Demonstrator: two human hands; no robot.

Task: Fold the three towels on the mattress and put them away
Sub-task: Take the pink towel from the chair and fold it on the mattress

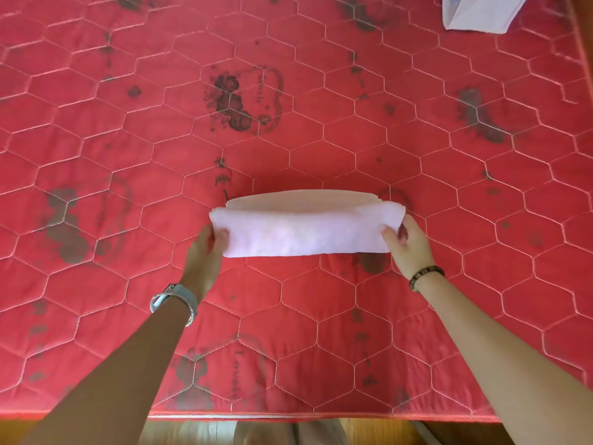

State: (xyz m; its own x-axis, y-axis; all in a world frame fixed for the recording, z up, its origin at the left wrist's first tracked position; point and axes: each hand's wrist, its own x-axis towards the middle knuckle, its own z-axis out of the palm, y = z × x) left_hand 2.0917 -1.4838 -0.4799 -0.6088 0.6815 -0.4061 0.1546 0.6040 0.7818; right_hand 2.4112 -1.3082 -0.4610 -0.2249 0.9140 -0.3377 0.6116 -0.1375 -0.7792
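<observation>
A pale pink towel (305, 224) lies folded into a long band across the middle of the red quilted mattress (288, 130). Its near layer is raised off the lower layers. My left hand (205, 248) grips the towel's left end, with the thumb on top. My right hand (409, 244) grips the right end, its fingers curled round the edge. A white and pale blue cloth (478, 11) lies at the far right corner of the mattress, partly cut off by the frame.
The mattress's near edge (288, 416) runs along the bottom of the view, with wooden floor below it. A wooden edge (582, 43) borders the mattress on the right. A watch is on my left wrist and a bead bracelet on my right.
</observation>
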